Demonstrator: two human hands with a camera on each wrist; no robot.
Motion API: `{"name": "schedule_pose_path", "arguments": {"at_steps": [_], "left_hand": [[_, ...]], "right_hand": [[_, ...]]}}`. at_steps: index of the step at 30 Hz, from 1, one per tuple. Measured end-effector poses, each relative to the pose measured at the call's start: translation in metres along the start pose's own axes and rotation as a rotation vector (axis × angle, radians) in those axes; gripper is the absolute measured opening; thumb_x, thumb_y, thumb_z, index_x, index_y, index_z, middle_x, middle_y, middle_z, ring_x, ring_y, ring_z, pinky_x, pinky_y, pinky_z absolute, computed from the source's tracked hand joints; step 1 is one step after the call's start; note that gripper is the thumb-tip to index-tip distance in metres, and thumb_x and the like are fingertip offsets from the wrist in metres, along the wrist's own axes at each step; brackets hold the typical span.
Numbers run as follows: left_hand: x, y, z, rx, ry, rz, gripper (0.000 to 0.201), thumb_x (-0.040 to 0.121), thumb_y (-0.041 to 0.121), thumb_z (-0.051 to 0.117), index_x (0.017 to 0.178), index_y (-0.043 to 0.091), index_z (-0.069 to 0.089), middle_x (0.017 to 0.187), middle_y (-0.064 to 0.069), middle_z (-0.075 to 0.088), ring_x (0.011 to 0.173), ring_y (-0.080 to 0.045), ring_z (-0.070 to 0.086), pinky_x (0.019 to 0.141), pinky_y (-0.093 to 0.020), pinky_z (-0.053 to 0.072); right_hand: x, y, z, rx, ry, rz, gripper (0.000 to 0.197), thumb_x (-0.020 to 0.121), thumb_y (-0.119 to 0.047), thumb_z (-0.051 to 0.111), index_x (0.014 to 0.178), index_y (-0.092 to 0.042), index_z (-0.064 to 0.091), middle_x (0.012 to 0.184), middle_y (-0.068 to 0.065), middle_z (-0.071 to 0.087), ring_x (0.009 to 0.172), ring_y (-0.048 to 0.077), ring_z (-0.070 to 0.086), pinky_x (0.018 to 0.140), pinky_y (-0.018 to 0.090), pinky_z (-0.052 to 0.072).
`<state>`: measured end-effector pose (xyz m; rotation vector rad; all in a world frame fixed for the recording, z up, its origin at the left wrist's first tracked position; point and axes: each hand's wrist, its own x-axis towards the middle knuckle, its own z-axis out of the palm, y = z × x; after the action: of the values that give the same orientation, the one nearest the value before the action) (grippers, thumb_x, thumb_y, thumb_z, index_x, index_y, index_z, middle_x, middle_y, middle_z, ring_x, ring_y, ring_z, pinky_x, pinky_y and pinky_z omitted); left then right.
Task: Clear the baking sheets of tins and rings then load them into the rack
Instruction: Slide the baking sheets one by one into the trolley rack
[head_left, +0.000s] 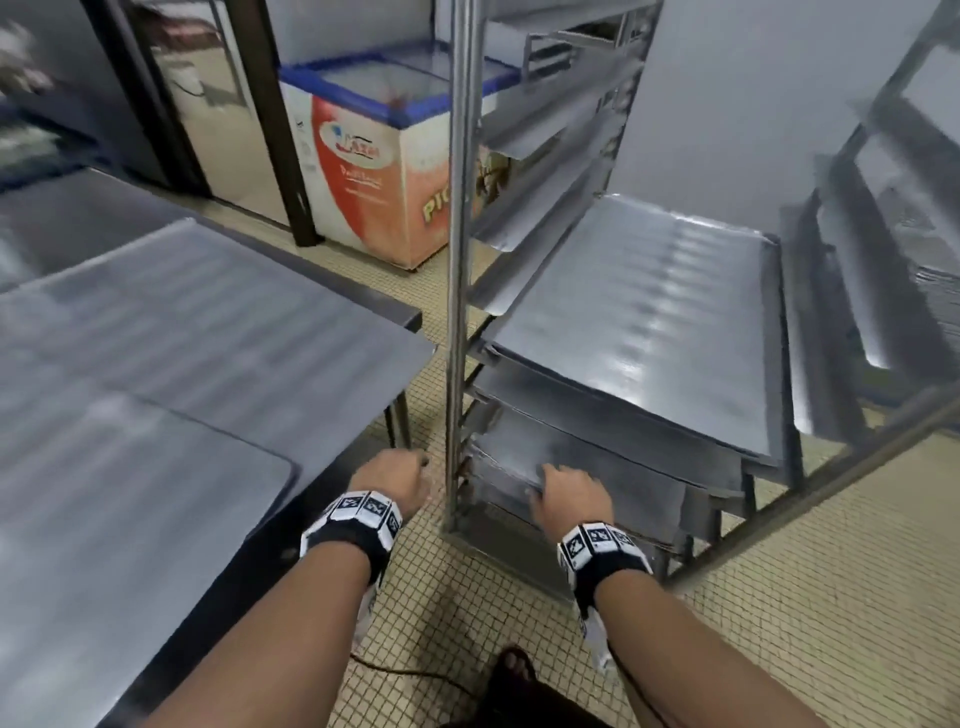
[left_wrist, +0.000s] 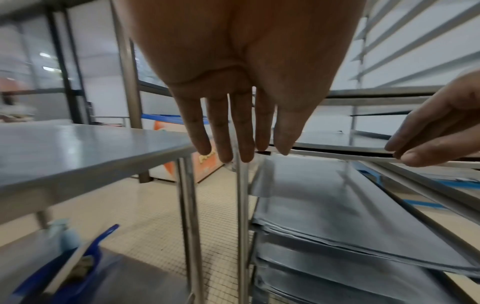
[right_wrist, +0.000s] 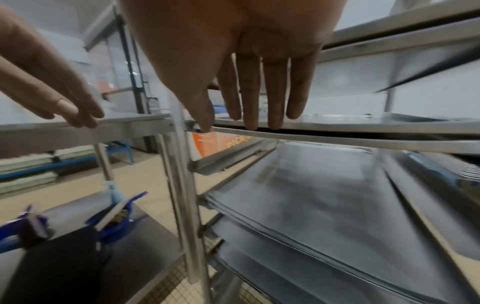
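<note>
Both hands are reaching out with fingers straight and gripping nothing: the right hand (head_left: 570, 500) is resting its fingertips (right_wrist: 250, 125) on the thin front edge of a flat grey baking sheet (right_wrist: 337, 140) lying in the rack (head_left: 457, 260), low in the centre of the head view, while the left hand (head_left: 396, 480) is hovering just beside the rack's shiny steel upright. More dull, slightly warped sheets are sitting on the runners above and below. Two rounded-corner sheets (head_left: 182, 322) are lying on the steel table (head_left: 363, 296) at the left.

Glossy steel rack (head_left: 457, 260), dull grey metal baking sheets (head_left: 639, 322), matt tiled floor (head_left: 779, 623).
</note>
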<state>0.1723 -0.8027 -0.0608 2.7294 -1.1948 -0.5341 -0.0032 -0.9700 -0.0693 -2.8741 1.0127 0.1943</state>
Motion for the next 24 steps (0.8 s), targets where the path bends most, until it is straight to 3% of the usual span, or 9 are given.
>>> {"name": "schedule_pose_path", "arguments": {"at_steps": [7, 11, 15, 17, 20, 22, 24], "left_hand": [[-0.092, -0.112, -0.013, -0.064, 0.221, -0.371, 0.036, 0.096, 0.035, 0.051, 0.128, 0.019, 0.058, 0.126, -0.007, 0.061, 0.12, -0.03, 0.055, 0.096, -0.042, 0.05], [-0.144, -0.169, -0.006, -0.137, 0.207, -0.612, 0.042, 0.097, 0.028, 0.05, 0.138, 0.019, 0.051, 0.139, -0.007, 0.053, 0.13, -0.03, 0.044, 0.102, -0.041, 0.045], [-0.189, -0.215, 0.006, -0.244, 0.184, -0.842, 0.043, 0.097, 0.022, 0.045, 0.139, 0.022, 0.05, 0.143, -0.005, 0.049, 0.131, -0.031, 0.045, 0.103, -0.044, 0.045], [-0.208, -0.229, 0.01, -0.285, 0.203, -0.95, 0.039, 0.097, 0.028, 0.044, 0.134, 0.024, 0.054, 0.143, 0.001, 0.049, 0.131, -0.029, 0.046, 0.101, -0.045, 0.046], [-0.227, -0.248, 0.014, -0.315, 0.225, -1.018, 0.035, 0.093, 0.031, 0.05, 0.127, 0.028, 0.059, 0.142, 0.006, 0.05, 0.129, -0.025, 0.048, 0.099, -0.047, 0.047], [-0.24, -0.257, 0.012, -0.334, 0.2, -1.071, 0.043, 0.091, 0.036, 0.057, 0.134, 0.033, 0.054, 0.148, 0.009, 0.044, 0.135, -0.024, 0.042, 0.103, -0.048, 0.044], [-0.247, -0.266, 0.011, -0.341, 0.194, -1.145, 0.05, 0.092, 0.045, 0.058, 0.14, 0.036, 0.049, 0.154, 0.01, 0.037, 0.141, -0.023, 0.035, 0.107, -0.051, 0.04]], "right_hand": [[-0.002, -0.145, -0.013, 0.07, 0.037, -0.363, 0.035, 0.097, -0.048, 0.047, 0.116, -0.022, 0.062, 0.109, 0.004, 0.07, 0.103, 0.026, 0.065, 0.083, 0.036, 0.052], [-0.001, -0.215, -0.02, 0.042, 0.032, -0.548, 0.039, 0.098, -0.047, 0.046, 0.118, -0.019, 0.063, 0.113, 0.005, 0.069, 0.105, 0.027, 0.065, 0.085, 0.035, 0.052], [0.005, -0.275, -0.015, 0.089, -0.005, -0.684, 0.035, 0.096, -0.042, 0.048, 0.114, -0.018, 0.067, 0.116, 0.004, 0.069, 0.108, 0.027, 0.064, 0.087, 0.036, 0.053], [0.011, -0.3, -0.011, 0.059, -0.035, -0.71, 0.035, 0.094, -0.039, 0.047, 0.112, -0.015, 0.065, 0.118, 0.006, 0.066, 0.113, 0.029, 0.059, 0.091, 0.036, 0.049], [0.025, -0.331, -0.002, -0.019, -0.1, -0.682, 0.05, 0.093, -0.046, 0.047, 0.129, -0.014, 0.057, 0.134, 0.007, 0.056, 0.125, 0.029, 0.048, 0.104, 0.039, 0.039], [0.036, -0.354, 0.002, -0.043, -0.154, -0.654, 0.062, 0.089, -0.054, 0.05, 0.136, -0.014, 0.051, 0.141, 0.008, 0.05, 0.13, 0.031, 0.044, 0.108, 0.041, 0.035], [0.045, -0.376, 0.004, -0.03, -0.22, -0.601, 0.064, 0.084, -0.056, 0.054, 0.133, -0.013, 0.052, 0.14, 0.01, 0.049, 0.131, 0.032, 0.043, 0.106, 0.042, 0.037]]}}
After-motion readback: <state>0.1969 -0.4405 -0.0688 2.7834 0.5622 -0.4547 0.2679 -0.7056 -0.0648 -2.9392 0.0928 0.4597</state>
